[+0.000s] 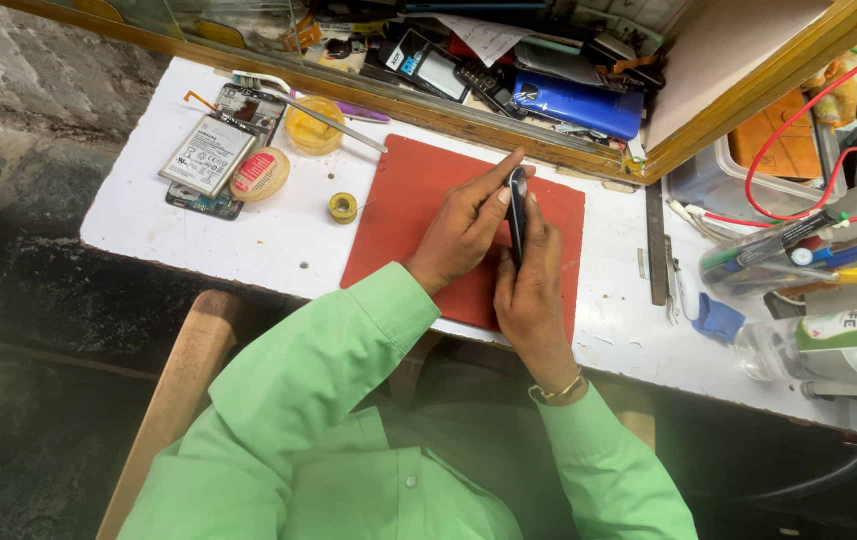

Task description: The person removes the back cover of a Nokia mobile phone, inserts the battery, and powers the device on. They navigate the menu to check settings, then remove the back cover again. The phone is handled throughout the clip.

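A: Where is the slim dark phone (517, 212), seen edge-on?

B: Over the flat red rubber work mat (398, 215), toward its two o'clock corner. It stands on its long edge, held between both hands, and whether its lower end touches the mat cannot be told.

A: How do the hands hold it?

B: The left hand (463, 228) closes against its nine o'clock side, the forefinger stretched along the upper rim toward twelve o'clock. The right hand (531, 290) wraps it from three o'clock, fingers curled around the lower half. Both grip the phone.

A: What lies around?

B: At ten o'clock from the mat, an opened grey phone body with a silver flat battery (210, 152) lies on the white tabletop (248, 235), with a round pink tape roll (260, 173) touching it and a small yellow dish (313, 126) near. A small yellow tape reel (342, 207) sits just beside the mat's nine o'clock edge. A clear plastic bottle (828, 345) lies at four o'clock.

A: How far along does the work look?

B: Judging by this view, the held phone looks closed along its edge, with no tool at it; any opening seems undone.
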Motion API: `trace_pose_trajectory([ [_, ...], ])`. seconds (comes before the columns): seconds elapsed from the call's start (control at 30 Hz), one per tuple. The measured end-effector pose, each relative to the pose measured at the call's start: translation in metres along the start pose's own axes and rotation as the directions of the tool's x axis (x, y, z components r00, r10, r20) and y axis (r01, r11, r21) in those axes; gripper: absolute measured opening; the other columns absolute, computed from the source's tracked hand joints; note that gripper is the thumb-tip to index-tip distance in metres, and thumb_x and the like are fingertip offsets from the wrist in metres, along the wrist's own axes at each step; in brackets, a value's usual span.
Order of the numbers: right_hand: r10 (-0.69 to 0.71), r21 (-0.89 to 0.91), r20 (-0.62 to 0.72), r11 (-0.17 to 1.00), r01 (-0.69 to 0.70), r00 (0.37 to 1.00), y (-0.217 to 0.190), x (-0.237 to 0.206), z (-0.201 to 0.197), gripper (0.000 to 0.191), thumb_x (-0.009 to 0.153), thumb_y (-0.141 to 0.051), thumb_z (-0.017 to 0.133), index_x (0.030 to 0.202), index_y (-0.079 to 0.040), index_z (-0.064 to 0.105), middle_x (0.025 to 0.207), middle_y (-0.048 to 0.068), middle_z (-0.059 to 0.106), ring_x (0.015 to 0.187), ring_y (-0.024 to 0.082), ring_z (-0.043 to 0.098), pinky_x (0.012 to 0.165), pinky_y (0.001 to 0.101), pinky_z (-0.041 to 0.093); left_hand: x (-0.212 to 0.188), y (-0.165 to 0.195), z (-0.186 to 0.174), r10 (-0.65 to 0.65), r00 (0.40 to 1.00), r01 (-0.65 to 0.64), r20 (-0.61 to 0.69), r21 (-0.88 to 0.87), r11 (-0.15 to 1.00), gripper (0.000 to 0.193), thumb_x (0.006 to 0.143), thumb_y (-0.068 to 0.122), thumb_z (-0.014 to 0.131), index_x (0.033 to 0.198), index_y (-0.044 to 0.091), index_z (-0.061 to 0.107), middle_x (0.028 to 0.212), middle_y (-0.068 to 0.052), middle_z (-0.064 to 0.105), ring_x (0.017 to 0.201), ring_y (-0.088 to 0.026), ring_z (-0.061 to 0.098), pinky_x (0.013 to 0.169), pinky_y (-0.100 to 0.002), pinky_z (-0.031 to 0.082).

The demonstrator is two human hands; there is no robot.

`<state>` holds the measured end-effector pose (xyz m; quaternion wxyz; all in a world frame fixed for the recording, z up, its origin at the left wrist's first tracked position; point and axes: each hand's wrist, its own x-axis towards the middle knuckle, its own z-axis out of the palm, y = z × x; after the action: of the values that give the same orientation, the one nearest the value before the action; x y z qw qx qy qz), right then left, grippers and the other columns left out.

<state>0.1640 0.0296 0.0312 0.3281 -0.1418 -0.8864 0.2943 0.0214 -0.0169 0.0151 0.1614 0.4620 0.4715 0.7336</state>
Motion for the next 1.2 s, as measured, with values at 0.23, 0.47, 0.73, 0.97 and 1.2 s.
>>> trace_pose_trajectory([
  [0.23,-0.062,-0.002,0.003,0.998,0.062,0.998,0.002,0.0,0.001,0.07,0.103,0.006,0.053,0.164,-0.009,0.022,0.138,0.019,0.044,0.124,0.033,0.055,0.104,0.042,0.05,-0.002,-0.007,-0.001,-0.153,0.988,0.153,-0.018,0.012,0.988,0.044,0.108,0.011,0.044,0.15,0.002,0.054,0.105,-0.013,0.072,0.091,-0.016,0.064,0.087,-0.028,0.056],
  [0.47,-0.056,-0.015,0.02,0.998,0.056,0.998,0.005,-0.003,0.002,0.071,0.105,-0.001,0.057,0.165,-0.009,0.02,0.139,0.021,0.041,0.125,0.036,0.053,0.104,0.0432,0.049,-0.001,-0.019,0.005,-0.075,0.996,0.061,-0.052,-0.231,0.971,0.04,0.106,0.003,0.039,0.14,0.001,0.06,0.121,-0.01,0.071,0.11,-0.014,0.066,0.101,-0.029,0.056],
  [0.73,-0.005,0.291,0.018,0.957,0.0,1.0,0.023,0.0,0.0,0.062,0.111,-0.006,0.053,0.165,-0.002,0.024,0.134,0.021,0.052,0.117,0.033,0.058,0.099,0.0407,0.051,-0.005,-0.002,0.006,-0.226,0.974,0.22,-0.005,-0.213,0.952,0.041,0.103,0.004,0.049,0.143,0.005,0.051,0.118,-0.008,0.064,0.092,-0.01,0.06,0.074,-0.024,0.055],
  [0.97,0.203,0.871,0.272,0.364,-0.33,0.941,0.03,0.011,-0.016,0.061,0.105,-0.013,0.049,0.16,0.002,0.027,0.125,0.021,0.064,0.094,0.026,0.072,0.076,0.0343,0.063,0.007,-0.017,0.0,-0.256,0.95,0.18,-0.176,-0.362,0.915,0.033,0.101,0.013,0.068,0.129,0.003,0.055,0.11,-0.011,0.065,0.09,-0.012,0.063,0.072,-0.025,0.057],
  [1.2,0.261,0.886,0.451,-0.013,-0.464,0.854,0.043,0.014,-0.021,0.058,0.105,-0.016,0.044,0.157,0.007,0.032,0.123,0.032,0.064,0.09,0.03,0.075,0.071,0.0291,0.064,0.006,-0.023,-0.004,-0.364,0.911,0.25,-0.194,-0.441,0.862,0.028,0.105,0.029,0.059,0.12,0.006,0.063,0.099,-0.002,0.068,0.086,-0.009,0.064,0.075,-0.026,0.056],
])
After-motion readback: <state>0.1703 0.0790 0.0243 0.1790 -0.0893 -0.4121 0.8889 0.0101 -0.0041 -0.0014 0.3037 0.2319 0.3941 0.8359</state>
